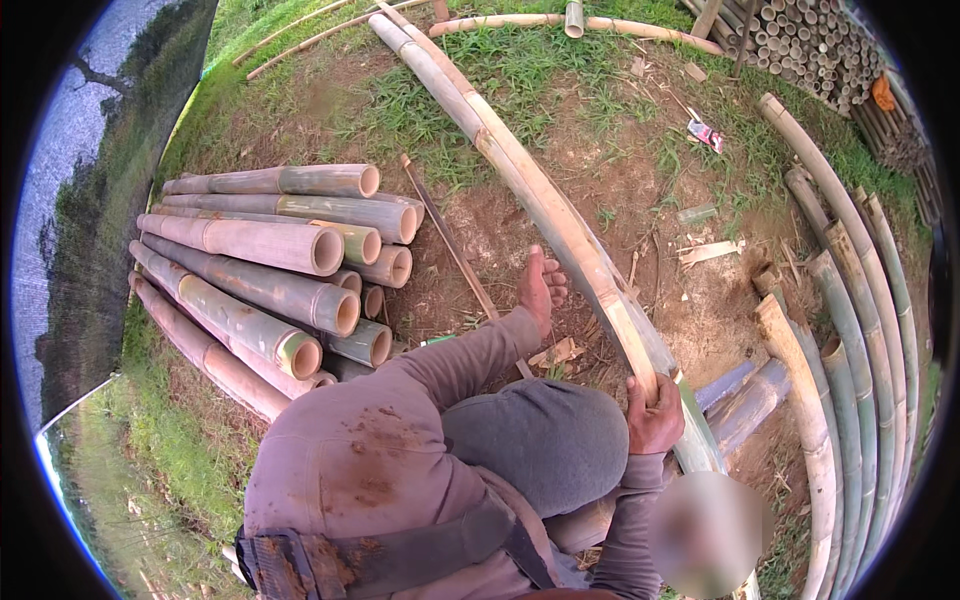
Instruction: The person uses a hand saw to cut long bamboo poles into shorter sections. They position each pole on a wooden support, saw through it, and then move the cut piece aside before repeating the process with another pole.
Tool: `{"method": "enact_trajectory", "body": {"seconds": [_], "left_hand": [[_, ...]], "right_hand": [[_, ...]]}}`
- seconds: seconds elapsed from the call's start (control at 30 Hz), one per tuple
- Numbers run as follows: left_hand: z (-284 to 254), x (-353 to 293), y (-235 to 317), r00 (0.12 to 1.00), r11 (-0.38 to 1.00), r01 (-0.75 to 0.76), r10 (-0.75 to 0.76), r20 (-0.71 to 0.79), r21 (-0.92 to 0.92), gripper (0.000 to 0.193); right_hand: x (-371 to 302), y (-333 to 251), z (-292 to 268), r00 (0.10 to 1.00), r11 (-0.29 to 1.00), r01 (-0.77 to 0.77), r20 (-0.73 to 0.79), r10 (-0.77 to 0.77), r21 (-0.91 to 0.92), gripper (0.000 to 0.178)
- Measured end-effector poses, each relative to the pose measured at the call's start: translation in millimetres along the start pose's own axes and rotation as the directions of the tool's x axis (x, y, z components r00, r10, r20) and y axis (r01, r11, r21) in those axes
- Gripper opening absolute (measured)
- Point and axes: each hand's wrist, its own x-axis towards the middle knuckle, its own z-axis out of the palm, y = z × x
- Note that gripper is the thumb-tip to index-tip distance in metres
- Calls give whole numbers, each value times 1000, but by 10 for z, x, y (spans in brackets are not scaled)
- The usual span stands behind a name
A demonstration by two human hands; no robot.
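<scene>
We see our two bare hands over a dirt yard. Our right grip [655, 415] is closed round the near end of a long pale bamboo strip [602, 285], thumb on one side and fingers on the other. The strip runs forward and left from that grip, lying along a greenish bamboo pole [698, 440] whose near end passes just beside the knuckles. Our left grip [538, 288] is spread and holds nothing, its palm near the strip's left side, apart from it. Well left of that grip lies a pile of cut bamboo tubes [245, 280]; a thin wooden stick [447, 238] lies closer to it. More bamboo poles [875, 310] curve away to the right of our right grip. We judge the step to be steadying or lining up the strip; the next move seems to call for the left grip's support further along it.
</scene>
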Motion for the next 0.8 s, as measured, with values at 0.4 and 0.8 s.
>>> {"method": "enact_trajectory", "body": {"seconds": [0.4,0.8], "left_hand": [[61,194,1247,924,926,-376,377,59,-38,29],[83,23,1000,943,945,-320,324,73,-67,25]], "right_hand": [[199,-189,777,987,995,-69,142,78,-69,44],[81,-20,551,995,991,-23,98,36,-128,42]]}}
